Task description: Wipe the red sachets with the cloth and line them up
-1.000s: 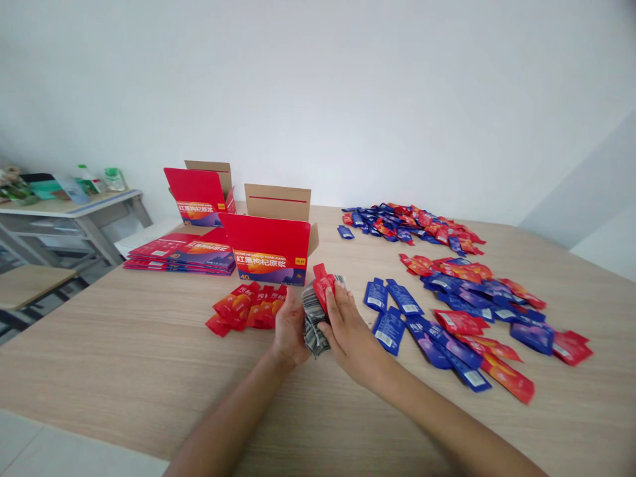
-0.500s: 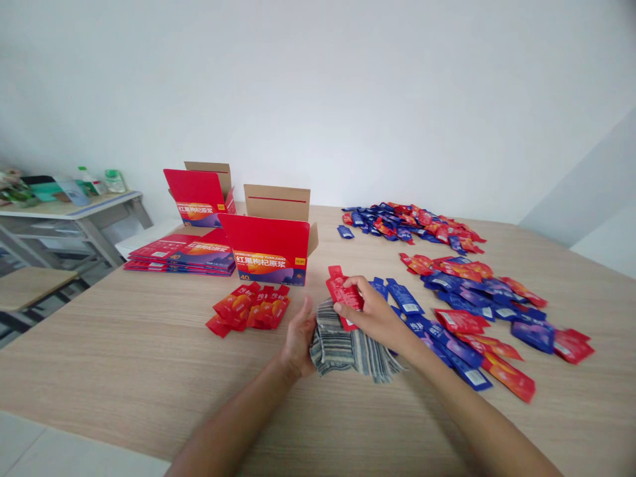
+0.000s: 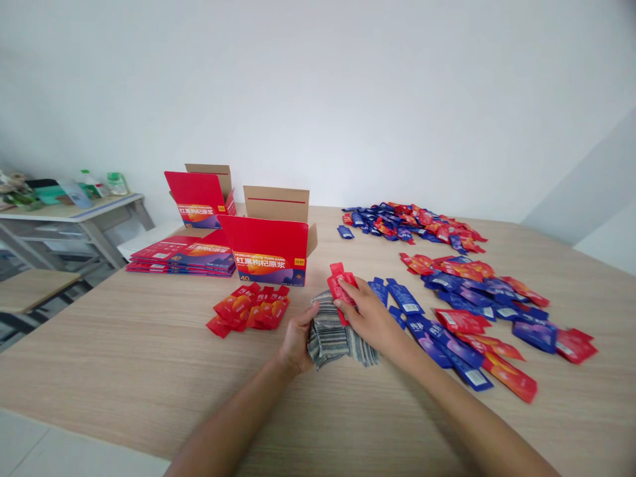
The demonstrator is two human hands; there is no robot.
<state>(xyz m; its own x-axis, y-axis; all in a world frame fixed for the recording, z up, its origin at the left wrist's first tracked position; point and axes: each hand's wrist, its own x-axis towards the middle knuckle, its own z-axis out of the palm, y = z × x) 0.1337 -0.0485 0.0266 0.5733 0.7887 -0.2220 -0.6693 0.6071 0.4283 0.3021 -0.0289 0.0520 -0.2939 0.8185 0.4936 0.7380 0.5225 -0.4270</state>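
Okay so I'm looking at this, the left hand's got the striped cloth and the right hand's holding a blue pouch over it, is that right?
Not quite: the head view shows that the pouch in the right hand is red, not blue. The left hand does have the striped cloth.

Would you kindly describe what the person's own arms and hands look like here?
The left hand and right hand are bare, without gloves. Left forearm and right forearm are uncovered too: no sleeve, watch or bracelet shows on either.
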